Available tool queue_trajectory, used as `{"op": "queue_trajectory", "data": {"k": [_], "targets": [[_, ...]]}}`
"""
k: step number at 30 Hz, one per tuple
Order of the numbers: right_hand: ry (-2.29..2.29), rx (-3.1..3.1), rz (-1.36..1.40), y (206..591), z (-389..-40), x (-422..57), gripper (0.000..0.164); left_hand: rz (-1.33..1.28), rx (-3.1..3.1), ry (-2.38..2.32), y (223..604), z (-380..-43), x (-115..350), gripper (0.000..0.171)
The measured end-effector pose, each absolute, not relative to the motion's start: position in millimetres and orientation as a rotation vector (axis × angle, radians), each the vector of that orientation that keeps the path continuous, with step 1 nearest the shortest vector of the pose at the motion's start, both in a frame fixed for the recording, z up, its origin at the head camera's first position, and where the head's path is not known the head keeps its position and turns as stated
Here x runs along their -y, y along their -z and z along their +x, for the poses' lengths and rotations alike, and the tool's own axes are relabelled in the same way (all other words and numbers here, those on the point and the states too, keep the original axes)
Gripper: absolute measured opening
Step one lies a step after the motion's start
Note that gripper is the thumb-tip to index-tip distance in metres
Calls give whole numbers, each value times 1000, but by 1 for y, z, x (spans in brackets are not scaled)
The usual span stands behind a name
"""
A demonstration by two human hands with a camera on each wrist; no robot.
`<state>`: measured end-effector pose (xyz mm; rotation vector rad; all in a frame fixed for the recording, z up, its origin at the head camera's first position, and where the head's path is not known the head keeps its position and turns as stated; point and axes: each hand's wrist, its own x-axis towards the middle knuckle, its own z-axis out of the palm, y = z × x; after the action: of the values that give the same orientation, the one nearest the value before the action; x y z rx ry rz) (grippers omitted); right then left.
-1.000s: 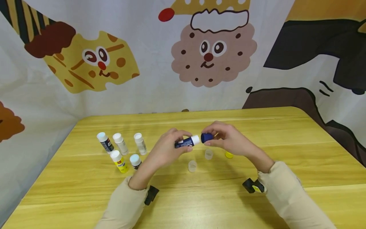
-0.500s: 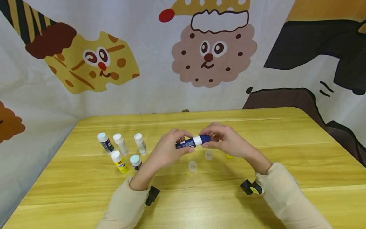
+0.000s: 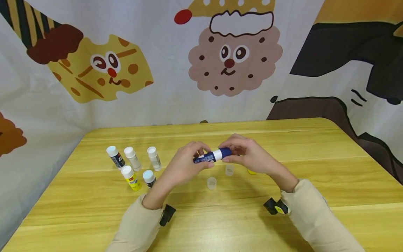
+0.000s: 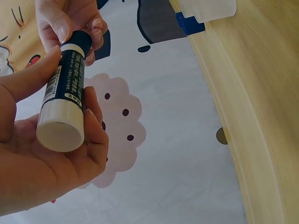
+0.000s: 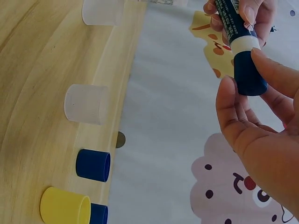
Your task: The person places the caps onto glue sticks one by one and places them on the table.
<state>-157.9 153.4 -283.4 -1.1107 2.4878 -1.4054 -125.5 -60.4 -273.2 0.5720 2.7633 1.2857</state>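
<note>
Over the table, my left hand (image 3: 181, 166) grips a glue stick (image 3: 204, 158) with a dark blue printed label, thumb on one side and fingers on the other. The left wrist view shows its white base (image 4: 60, 133) pointing at the camera. At the other end, my right hand (image 3: 252, 154) pinches a dark blue cap (image 5: 250, 77) between thumb and fingers. The cap sits over the end of the stick, against a white band (image 5: 244, 44) that still shows. The glue stick lies nearly level, tilted slightly up toward the right.
Several glue sticks (image 3: 132, 177) with white ends up stand at the left of the table (image 3: 220, 224). Two translucent caps (image 3: 212, 183) lie below my hands. A yellow cap (image 5: 65, 205) and two blue caps (image 5: 93, 165) show in the right wrist view. A printed cloth hangs behind.
My right hand has moved left and brought the blue cap from just apart onto the glue stick's white end. Over the last half second both hands stay nearly still.
</note>
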Motion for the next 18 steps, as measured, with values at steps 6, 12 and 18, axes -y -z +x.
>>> {"op": "queue_trajectory", "data": {"k": [6, 12, 18], "targets": [[1423, -2490, -1081, 283, -156, -153, 31, 588, -2764, -1296, 274, -126, 60, 25], [1426, -2499, -1094, 284, -156, -153, 30, 599, -2756, -1332, 275, -127, 60, 21], [1438, -2490, -1116, 284, -155, -154, 33, 600, -2764, -1339, 276, -128, 60, 21]]}}
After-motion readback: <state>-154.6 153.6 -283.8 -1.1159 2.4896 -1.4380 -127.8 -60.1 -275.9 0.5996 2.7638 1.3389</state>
